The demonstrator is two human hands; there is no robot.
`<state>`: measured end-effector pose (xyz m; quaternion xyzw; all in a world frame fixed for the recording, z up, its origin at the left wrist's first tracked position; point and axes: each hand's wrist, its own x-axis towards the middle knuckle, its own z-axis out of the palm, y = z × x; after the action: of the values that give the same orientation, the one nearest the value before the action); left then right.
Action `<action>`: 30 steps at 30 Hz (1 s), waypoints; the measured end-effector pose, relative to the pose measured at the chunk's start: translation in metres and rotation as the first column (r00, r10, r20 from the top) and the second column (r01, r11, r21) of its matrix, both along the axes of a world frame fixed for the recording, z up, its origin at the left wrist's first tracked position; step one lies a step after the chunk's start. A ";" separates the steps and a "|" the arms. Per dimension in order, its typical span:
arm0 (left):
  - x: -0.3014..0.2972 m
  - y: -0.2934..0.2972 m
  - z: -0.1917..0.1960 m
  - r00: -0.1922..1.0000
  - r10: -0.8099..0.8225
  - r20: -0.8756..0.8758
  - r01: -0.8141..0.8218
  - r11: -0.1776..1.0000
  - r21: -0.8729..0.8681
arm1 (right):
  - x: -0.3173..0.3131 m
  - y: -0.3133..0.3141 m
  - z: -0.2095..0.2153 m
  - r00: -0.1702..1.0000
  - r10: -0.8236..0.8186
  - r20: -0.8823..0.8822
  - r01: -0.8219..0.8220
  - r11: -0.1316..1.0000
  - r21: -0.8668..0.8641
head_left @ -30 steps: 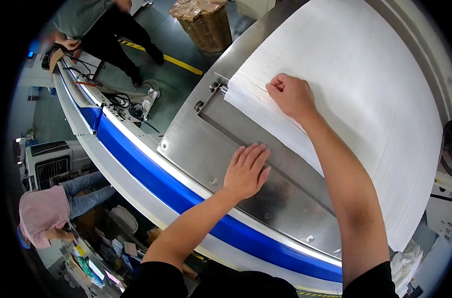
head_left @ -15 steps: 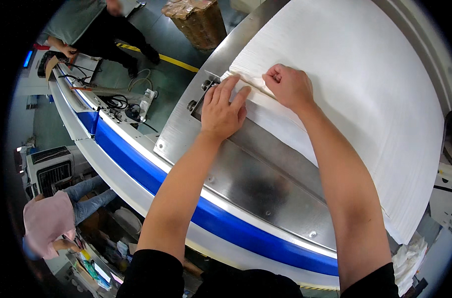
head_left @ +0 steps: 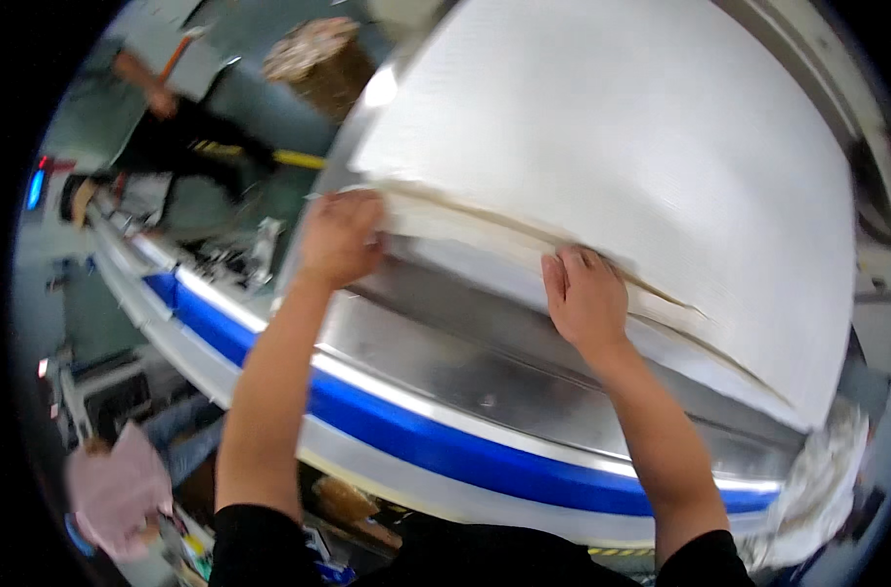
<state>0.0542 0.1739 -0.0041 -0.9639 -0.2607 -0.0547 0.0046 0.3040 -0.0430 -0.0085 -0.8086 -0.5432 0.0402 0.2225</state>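
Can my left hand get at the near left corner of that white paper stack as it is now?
Probably yes: the left hand already rests at that corner of the white paper stack, with nothing between them. The right hand presses the same edge further along.

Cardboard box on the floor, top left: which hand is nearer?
Left. The left hand grips the paper stack corner just below the box; the right hand sits farther right.

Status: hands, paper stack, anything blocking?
Left hand and right hand grip the near edge of the white paper stack, top sheets lifted. Nothing blocking on the steel table.
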 end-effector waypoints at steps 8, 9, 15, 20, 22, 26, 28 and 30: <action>0.073 -0.009 0.031 0.781 0.085 -0.619 -0.091 0.996 0.022 | 0.193 -0.265 -0.003 0.868 -0.392 0.305 0.462 0.862 -0.208; 0.074 -0.002 0.019 0.730 0.087 -0.678 -0.048 0.996 0.075 | 0.220 -0.299 0.001 0.844 -0.423 0.330 0.507 0.829 -0.235; 0.022 0.077 -0.045 0.732 0.129 -0.669 0.015 0.979 0.205 | 0.314 -0.414 0.009 0.743 -0.575 0.343 0.669 0.622 -0.406; 0.034 0.076 -0.057 0.786 0.267 -0.557 -0.121 0.951 0.285 | 0.396 -0.522 0.014 0.685 -0.538 0.491 0.726 0.452 -0.518; 0.036 0.076 -0.049 0.818 0.280 -0.502 -0.195 0.957 0.216 | 0.419 -0.558 0.017 0.693 -0.483 0.535 0.717 0.378 -0.587; -0.006 0.111 -0.055 0.896 0.243 -0.371 -0.226 0.970 0.090 | 0.477 -0.637 0.008 0.774 -0.214 0.596 0.632 0.332 -0.701; -0.007 0.110 -0.067 0.897 0.321 -0.303 -0.347 0.937 -0.034 | 0.493 -0.648 0.020 0.781 -0.475 0.405 0.592 0.358 -0.722; -0.003 0.102 -0.071 0.862 0.421 -0.283 -0.479 0.859 -0.182 | 0.491 -0.646 0.027 0.775 -0.417 0.475 0.614 0.315 -0.724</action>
<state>0.0511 0.2759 -0.0747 -0.8680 -0.4822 0.0941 -0.0717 0.7950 -0.6894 0.0183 -0.9375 -0.1807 0.1462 -0.2590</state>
